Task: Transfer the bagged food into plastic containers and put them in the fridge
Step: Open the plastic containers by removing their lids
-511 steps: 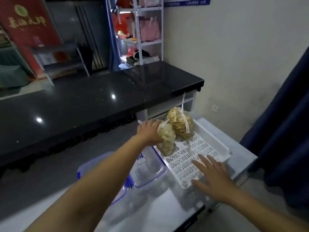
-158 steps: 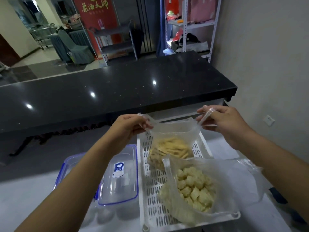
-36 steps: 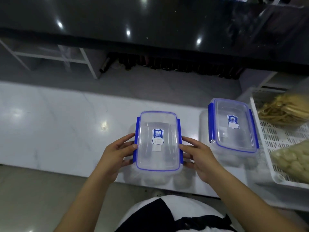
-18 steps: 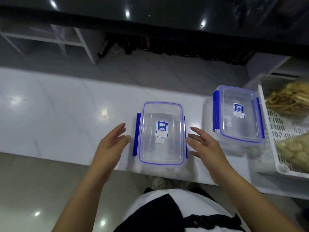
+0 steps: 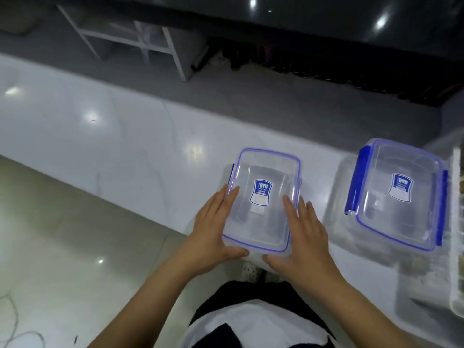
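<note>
- You held the clear plastic box with the blue-edged lid [image 5: 263, 199] between your two hands, at the near edge of the shiny white counter [image 5: 125, 136].
- Your left hand [image 5: 213, 232] gripped the left side of that box, with its fingers flat along the side and its thumb tucked under the near corner.
- Your right hand [image 5: 305, 234] gripped the right side of that box in the same way, with its fingers on the lid edge and its thumb under the near end.
- A blue and white sticker [image 5: 262, 194] sat in the middle of the lid.
- A second clear plastic box with blue side clips [image 5: 399, 194] stood well to the right of the box you held.
- The edge of a white plastic tray [image 5: 457, 222] showed further right, just past the second box.
- The bagged food was too blurry to make out.
</note>
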The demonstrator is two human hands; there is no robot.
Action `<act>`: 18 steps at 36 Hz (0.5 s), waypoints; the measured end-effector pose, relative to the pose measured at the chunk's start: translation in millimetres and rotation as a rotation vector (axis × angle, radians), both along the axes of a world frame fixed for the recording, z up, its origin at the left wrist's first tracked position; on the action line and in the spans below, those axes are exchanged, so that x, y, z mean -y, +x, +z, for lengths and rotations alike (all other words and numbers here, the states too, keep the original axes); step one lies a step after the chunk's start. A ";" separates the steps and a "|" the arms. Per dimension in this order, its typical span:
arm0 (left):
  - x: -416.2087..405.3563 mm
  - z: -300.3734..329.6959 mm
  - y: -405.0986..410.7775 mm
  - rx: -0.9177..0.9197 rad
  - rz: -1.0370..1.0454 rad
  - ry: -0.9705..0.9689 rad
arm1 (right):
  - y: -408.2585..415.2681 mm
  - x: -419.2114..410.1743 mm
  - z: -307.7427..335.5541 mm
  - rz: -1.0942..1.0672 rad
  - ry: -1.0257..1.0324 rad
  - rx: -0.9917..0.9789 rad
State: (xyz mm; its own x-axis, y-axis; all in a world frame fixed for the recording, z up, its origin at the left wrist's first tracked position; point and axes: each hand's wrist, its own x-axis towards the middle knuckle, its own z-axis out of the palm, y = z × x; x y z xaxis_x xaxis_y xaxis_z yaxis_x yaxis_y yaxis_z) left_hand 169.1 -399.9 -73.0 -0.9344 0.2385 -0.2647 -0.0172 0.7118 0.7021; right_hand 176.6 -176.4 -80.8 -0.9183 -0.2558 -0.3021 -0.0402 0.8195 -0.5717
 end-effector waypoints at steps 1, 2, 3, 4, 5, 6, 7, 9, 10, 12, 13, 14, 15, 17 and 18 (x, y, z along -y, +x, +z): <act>0.5 3.4 -0.1 0.000 0.004 0.003 | 0.2 0.3 1.2 -0.006 -0.010 -0.004; 0.9 7.2 0.0 0.002 0.011 0.006 | -0.1 0.3 2.9 -0.007 -0.015 -0.015; 1.4 11.0 0.8 0.002 0.022 0.007 | -1.0 -0.3 4.7 -0.005 -0.018 -0.036; 2.3 14.7 1.8 -0.004 0.035 0.010 | -2.8 -1.1 7.1 0.002 -0.019 -0.059; 3.3 18.2 2.4 -0.013 0.045 0.011 | -5.4 -1.7 10.5 0.013 -0.014 -0.073; 5.6 22.3 3.3 -0.021 0.058 0.007 | -8.6 -0.9 14.2 0.033 -0.004 -0.082; 7.7 26.9 4.1 -0.027 0.069 0.005 | -11.6 -0.4 17.8 0.055 0.010 -0.091; 14.7 36.4 6.0 -0.030 0.101 0.019 | -17.4 4.4 25.2 0.091 0.018 -0.110; 19.8 40.2 6.7 -0.032 0.120 0.031 | -20.6 8.7 29.2 0.105 0.014 -0.118; 32.5 45.4 7.3 -0.047 0.154 0.039 | -27.5 21.0 35.8 0.129 0.004 -0.131; 40.7 46.6 7.1 -0.055 0.171 0.035 | -31.5 29.1 38.2 0.144 0.004 -0.141; 49.6 46.7 6.5 -0.063 0.187 0.028 | -36.2 38.5 40.0 0.162 0.013 -0.151; 59.3 46.2 5.6 -0.068 0.204 0.022 | -41.3 49.2 41.1 0.184 0.026 -0.156; 80.5 44.1 3.5 -0.074 0.238 0.024 | -51.1 74.2 42.1 0.222 0.047 -0.153; 92.3 42.5 2.1 -0.079 0.255 0.027 | -55.5 88.0 42.5 0.237 0.052 -0.152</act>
State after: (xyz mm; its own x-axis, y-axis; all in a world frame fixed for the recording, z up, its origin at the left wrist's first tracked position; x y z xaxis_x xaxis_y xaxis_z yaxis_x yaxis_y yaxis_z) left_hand 171.2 -492.2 -30.5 -0.9827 -0.0010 -0.1853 -0.1378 0.6723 0.7273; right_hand 121.1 -264.4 -38.2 -0.8707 -0.4562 -0.1838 -0.3160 0.8053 -0.5017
